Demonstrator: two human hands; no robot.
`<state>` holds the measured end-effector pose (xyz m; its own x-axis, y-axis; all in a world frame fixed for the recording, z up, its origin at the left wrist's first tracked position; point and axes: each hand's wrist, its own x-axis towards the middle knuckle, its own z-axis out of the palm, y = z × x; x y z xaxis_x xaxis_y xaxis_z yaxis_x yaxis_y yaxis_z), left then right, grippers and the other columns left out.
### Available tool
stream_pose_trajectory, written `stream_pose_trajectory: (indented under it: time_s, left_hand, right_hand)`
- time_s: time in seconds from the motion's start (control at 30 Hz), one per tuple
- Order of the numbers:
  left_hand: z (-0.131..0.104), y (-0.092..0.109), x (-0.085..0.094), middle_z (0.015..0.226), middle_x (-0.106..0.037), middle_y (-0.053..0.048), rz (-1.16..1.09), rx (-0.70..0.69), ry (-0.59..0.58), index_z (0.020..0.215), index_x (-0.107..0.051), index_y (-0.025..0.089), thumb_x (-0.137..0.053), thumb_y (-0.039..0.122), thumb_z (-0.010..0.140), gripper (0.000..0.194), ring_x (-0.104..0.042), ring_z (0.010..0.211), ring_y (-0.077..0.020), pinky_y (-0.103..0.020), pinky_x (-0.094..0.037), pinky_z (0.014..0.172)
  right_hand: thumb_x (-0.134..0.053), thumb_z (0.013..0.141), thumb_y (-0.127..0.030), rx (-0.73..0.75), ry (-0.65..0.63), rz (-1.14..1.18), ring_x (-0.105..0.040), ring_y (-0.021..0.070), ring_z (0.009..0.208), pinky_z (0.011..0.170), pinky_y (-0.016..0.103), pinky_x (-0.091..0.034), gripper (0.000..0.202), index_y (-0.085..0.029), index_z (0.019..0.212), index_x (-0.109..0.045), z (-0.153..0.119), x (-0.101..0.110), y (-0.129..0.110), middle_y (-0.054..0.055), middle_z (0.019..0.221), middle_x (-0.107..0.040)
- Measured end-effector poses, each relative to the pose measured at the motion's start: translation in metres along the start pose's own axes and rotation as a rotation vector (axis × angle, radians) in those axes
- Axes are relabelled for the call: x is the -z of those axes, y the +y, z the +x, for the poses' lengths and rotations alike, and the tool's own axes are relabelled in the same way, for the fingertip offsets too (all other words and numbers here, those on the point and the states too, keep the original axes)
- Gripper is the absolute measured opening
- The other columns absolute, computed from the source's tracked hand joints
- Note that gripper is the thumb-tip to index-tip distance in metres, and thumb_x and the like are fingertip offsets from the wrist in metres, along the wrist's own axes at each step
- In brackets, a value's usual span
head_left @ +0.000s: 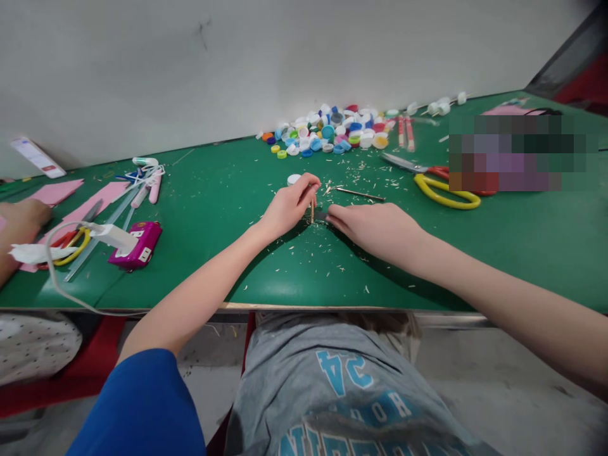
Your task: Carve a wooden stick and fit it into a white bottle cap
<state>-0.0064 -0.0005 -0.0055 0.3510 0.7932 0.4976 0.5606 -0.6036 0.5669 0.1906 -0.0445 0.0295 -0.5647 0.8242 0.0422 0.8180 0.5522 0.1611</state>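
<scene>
My left hand (291, 206) is closed on a thin wooden stick (312, 211), held upright with its lower end at the tabletop. My right hand (368, 223) pinches a small dark flat blade (320, 216), its edge close beside the stick; whether they touch I cannot tell. Pale wood shavings (327, 250) lie scattered around both hands. Just behind my left hand sits a white bottle cap (294, 180). A slim metal tool (360, 193) lies beyond my right hand.
Coloured bottle caps (327, 132) are heaped by the wall. Scissors with yellow and red handles (446, 191) lie right. On the left are a magenta power adapter (137, 246) with a white cable, pink paper (59, 191), glue guns (155, 185) and another person's hand (23, 218).
</scene>
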Motion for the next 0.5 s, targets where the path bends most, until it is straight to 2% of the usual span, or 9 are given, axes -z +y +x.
stream_pose_trajectory:
  time_s: [0.2,0.5]
  left_hand:
    - [-0.0003,-0.0008,0.0001,0.076,-0.066,0.001,0.022,-0.015,0.002,0.105,-0.053,0.019,-0.037,0.032,0.101,0.021,-0.060,0.066,-0.0073,-0.021,-0.047,0.069]
    - [-0.0001,-0.0021,-0.0007,0.076,-0.067,0.001,0.029,-0.023,0.007,0.106,-0.053,0.020,-0.037,0.031,0.101,0.020,-0.061,0.067,-0.0080,-0.022,-0.048,0.069]
  right_hand:
    - [-0.023,0.102,-0.040,0.049,0.005,-0.018,-0.058,0.0148,0.062,0.054,0.027,-0.025,0.039,-0.022,0.102,-0.058,-0.0010,0.0029,-0.0004,0.005,0.085,-0.071]
    - [-0.021,0.102,-0.043,-0.001,-0.020,-0.003,-0.060,0.0171,0.065,0.056,0.028,-0.027,0.043,-0.023,0.105,-0.059,-0.0010,0.0045,-0.0004,0.005,0.085,-0.071]
